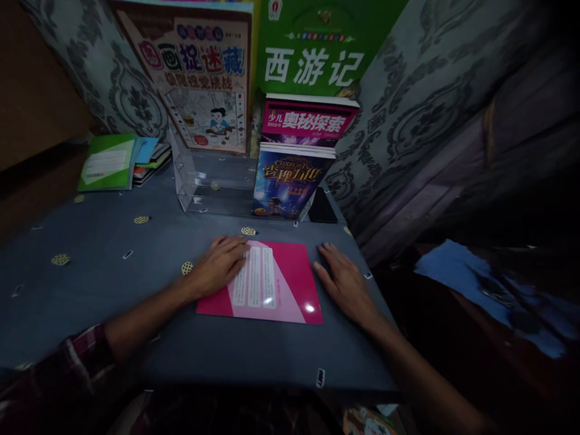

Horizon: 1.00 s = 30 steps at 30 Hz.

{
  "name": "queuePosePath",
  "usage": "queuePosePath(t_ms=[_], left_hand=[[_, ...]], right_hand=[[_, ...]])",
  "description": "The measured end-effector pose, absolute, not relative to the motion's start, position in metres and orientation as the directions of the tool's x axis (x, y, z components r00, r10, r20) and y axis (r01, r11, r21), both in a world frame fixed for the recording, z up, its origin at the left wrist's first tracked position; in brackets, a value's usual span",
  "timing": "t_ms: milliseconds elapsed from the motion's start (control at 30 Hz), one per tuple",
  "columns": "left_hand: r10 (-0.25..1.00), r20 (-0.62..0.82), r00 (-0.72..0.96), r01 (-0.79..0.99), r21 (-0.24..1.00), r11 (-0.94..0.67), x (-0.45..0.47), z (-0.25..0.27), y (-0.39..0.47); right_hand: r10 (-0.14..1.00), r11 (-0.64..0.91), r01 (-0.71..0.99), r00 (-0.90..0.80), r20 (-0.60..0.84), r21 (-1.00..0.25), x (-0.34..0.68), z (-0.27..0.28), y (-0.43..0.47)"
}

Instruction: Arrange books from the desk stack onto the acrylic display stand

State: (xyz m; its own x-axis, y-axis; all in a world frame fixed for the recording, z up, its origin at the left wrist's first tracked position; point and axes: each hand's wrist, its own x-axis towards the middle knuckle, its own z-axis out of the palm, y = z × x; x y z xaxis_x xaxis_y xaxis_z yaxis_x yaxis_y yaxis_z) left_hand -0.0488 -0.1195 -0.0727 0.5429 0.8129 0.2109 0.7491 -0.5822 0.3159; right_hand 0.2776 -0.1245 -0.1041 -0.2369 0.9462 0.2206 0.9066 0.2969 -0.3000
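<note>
Hands: two, both bare; the left hand point(220, 263) lies palm down on the upper left part of the pink book, with its fingers close together and slightly bent; the right hand point(343, 279) rests on the table, just right of the same book, thumb apart from the fingers and nothing in its grasp.
Pink book point(296, 266): one, lying flat at the centre of the frame; the left hand covers its upper left corner. Whether the right thumb touches its edge, I cannot tell.
Clear stand point(182, 175): one, in the upper middle, on the table point(104, 223).
Front covers standing upright: four, namely a brown book point(212, 136), a green book point(312, 54), a magenta book point(308, 124) and a blue book point(292, 184). The magenta one blocks the lower part of the green one.
Left pile: one green booklet point(109, 163), with a few more books point(154, 160) beside it, too overlapped to count.
Black flat object point(323, 206): one, right of the blue book, partly hidden.
Blue cloth point(466, 278): one, at right of the frame, beyond the table.
</note>
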Motion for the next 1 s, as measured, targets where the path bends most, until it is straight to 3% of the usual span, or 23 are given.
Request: queuePosePath(t_ms=[133,333,400,500,600,700,800,900,1000], left_hand=[[0.812,0.306,0.497,0.741,0.336,-0.581,-0.068,-0.074,-0.105],[0.855,0.383,0.349,0.758,0.422,-0.498,-0.076,-0.081,-0.097],[0.874,0.396,0.281,0.734,0.498,-0.462,-0.078,-0.083,-0.095],[0.907,0.372,0.196,0.686,0.609,-0.399,-0.081,-0.084,-0.093],[0.929,0.324,0.177,0.676,0.646,-0.354,-0.082,-0.083,-0.092],[0.930,0.319,0.184,0.688,0.634,-0.354,-0.082,-0.083,-0.092],[0.923,0.331,0.198,0.699,0.613,-0.369,-0.082,-0.084,-0.091],[0.924,0.320,0.208,0.733,0.575,-0.364,-0.082,-0.085,-0.089],[0.918,0.313,0.245,0.806,0.461,-0.372,-0.079,-0.082,-0.089]], right_hand=[[0.965,0.181,0.965,-0.136,0.226,-0.192,0.302,-0.107,-0.127],[0.975,0.018,0.988,0.016,0.220,-0.153,0.324,-0.110,-0.127],[0.963,0.083,0.983,-0.036,0.266,-0.164,0.321,-0.106,-0.125],[0.916,0.351,0.902,-0.274,0.294,-0.251,0.291,-0.090,-0.122],[0.807,0.587,0.720,-0.555,0.201,-0.371,0.233,-0.070,-0.120],[0.651,0.707,0.558,-0.754,0.090,-0.436,0.168,-0.058,-0.117],[0.593,0.739,0.502,-0.801,0.080,-0.449,0.120,-0.061,-0.111],[0.628,0.729,0.540,-0.772,0.096,-0.421,0.098,-0.070,-0.105],[0.661,0.718,0.569,-0.739,0.134,-0.401,0.094,-0.076,-0.104]])
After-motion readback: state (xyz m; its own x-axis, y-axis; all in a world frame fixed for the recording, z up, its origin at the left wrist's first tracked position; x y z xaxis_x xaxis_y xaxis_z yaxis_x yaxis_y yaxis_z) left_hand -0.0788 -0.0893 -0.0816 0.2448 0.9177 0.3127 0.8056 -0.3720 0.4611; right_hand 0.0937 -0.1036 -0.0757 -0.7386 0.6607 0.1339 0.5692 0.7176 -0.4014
